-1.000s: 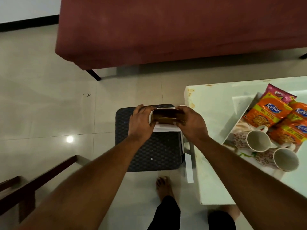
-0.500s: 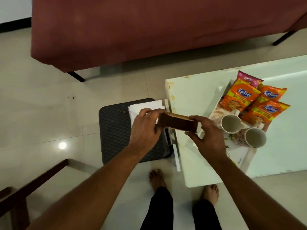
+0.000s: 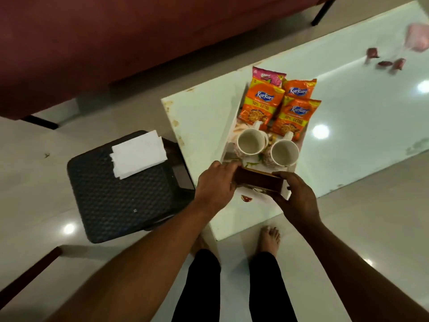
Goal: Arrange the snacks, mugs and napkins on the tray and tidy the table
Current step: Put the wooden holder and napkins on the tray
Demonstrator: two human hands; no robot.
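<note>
The left grip and right grip each clamp one end of the brown holder, which lies crosswise over the near end of the tray; the napkins lie well to the left.

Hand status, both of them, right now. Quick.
Left hand: grips the left end of the brown wooden holder.
Right hand: grips the right end of the same holder.

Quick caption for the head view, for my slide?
Left hand and right hand hold a brown holder at the near end of the tray.
</note>
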